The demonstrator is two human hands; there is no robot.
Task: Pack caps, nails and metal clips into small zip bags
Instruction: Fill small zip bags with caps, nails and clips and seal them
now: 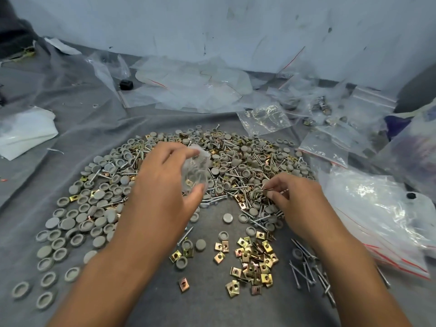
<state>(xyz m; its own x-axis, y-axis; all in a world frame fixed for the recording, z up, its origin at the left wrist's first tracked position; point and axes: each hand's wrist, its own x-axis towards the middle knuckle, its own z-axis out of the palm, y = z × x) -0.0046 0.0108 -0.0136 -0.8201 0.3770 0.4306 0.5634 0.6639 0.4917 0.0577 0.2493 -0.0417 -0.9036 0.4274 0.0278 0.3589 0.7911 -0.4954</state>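
Small zip bag (195, 171) held in left hand (162, 185), fingers and thumb curled round it; bag holds a few grey caps and at least one metal clip, full contents unclear. Right hand (297, 204), just right of the bag, pinches a small metal piece at the edge of the mixed pile (224, 161) of caps, nails and clips on the grey-covered surface (207, 308). Sorted clips (254, 263) lie nearer the person than the pile; nails (311, 270) to their right. Filled bags (330, 119) beyond the pile, right.
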